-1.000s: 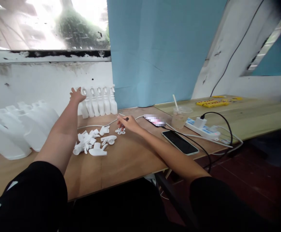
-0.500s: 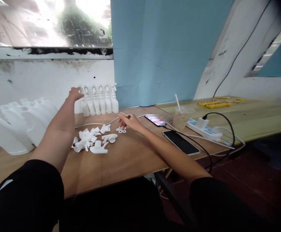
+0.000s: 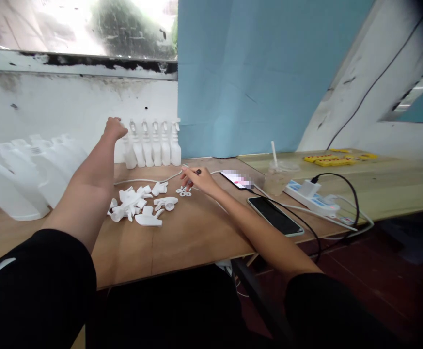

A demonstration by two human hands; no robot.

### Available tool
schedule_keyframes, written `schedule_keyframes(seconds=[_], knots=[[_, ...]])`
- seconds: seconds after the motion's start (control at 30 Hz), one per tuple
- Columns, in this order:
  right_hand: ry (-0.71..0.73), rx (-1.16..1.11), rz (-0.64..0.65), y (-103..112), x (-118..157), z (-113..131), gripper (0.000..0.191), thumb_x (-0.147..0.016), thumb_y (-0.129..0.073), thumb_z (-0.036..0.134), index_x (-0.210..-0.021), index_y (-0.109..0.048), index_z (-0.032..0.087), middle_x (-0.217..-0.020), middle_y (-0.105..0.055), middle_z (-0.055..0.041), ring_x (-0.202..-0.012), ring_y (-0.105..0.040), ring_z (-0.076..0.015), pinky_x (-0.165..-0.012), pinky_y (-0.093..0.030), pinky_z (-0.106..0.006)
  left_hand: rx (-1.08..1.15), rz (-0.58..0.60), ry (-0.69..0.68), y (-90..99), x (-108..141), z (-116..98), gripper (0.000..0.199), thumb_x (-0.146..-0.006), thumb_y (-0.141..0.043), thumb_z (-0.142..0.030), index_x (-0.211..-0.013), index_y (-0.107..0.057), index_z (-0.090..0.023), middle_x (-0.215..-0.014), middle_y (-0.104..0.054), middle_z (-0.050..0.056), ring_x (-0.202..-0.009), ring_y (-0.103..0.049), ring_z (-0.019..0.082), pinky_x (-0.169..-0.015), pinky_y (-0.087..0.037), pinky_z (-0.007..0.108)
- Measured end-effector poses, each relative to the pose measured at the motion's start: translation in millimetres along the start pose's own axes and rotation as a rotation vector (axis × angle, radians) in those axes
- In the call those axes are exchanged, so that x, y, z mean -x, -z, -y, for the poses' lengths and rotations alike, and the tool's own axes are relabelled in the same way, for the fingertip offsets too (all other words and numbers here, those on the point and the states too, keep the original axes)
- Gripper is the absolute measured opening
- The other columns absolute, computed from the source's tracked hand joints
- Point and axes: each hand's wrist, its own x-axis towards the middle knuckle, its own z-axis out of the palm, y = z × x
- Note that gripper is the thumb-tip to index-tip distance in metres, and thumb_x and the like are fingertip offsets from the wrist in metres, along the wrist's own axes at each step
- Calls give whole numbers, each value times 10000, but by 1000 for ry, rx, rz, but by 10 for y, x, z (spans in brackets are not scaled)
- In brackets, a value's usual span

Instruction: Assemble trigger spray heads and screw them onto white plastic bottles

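My left hand (image 3: 116, 128) reaches to the left end of a row of white spray bottles (image 3: 156, 144) by the wall. Its fingers are curled at the top of the end bottle, which is partly hidden behind the hand and arm. My right hand (image 3: 198, 179) is low over several small white rings (image 3: 184, 194), its fingers bent around a thin dark pen-like object (image 3: 198, 172). To the left of the rings lies a pile of white spray heads (image 3: 129, 203) on the wooden table (image 3: 193, 237).
Large white bottles (image 3: 15, 189) without heads stand at the left. On the right are a lit phone (image 3: 233, 178), a dark phone (image 3: 274, 215), a plastic cup (image 3: 274, 180) with a straw, a power strip (image 3: 313, 199), cables and yellow pieces (image 3: 329, 160).
The camera view has shifted slightly. My left hand remains at the end of the bottle row and my right hand over the rings, with little visible movement of either.
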Motion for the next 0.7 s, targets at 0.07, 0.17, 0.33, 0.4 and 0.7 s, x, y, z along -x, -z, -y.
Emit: schedule_keyframes(seconds=[0.07, 0.17, 0.33, 0.4, 0.7], knots=[[7, -3, -2, 3, 4, 15, 522, -821, -578, 629, -725, -629, 118, -603, -672, -59, -406, -610, -112, -418, -474, -190, 31, -76, 74, 84, 85, -53, 644, -765, -740, -300, -1252, -424, -20, -1320, -376, 126, -1203, -398, 209, -1089, -334, 394], [22, -7, -1, 10, 20, 44, 535, -822, -557, 649, -886, -648, 126, -812, -721, -85, -410, -614, -89, -408, -470, -182, 78, -183, -3, 260, 219, -169, 613, -812, -734, -331, -1246, -421, -32, -1284, -366, 75, -1120, -393, 120, -1097, -312, 319], [31, -87, 12, -16, 38, 149, 543, -788, -577, 675, -892, -635, 145, -686, -633, -12, -398, -581, -83, -361, -435, -189, 293, -368, -273, 661, 639, -543, 454, -823, -736, -370, -1119, -513, -106, -1048, -518, 10, -858, -453, 69, -910, -445, 279], [88, -146, 3, -43, 18, 260, 513, -753, -643, 650, -875, -642, 153, -572, -529, 38, -406, -537, -76, -371, -420, -187, 475, -416, -403, 797, 905, -744, 418, -800, -754, -382, -1053, -526, -139, -1018, -559, 9, -823, -483, 74, -769, -478, 247], [147, -427, 217, -280, 35, 1091, 474, -826, -577, 633, -960, -616, 180, -575, -457, 60, -436, -412, -41, -381, -282, -153, 807, -48, -509, 799, 2141, -1391, 355, -879, -617, -473, -1138, -547, -240, -1034, -612, 37, -968, -632, 203, -725, -535, 332]])
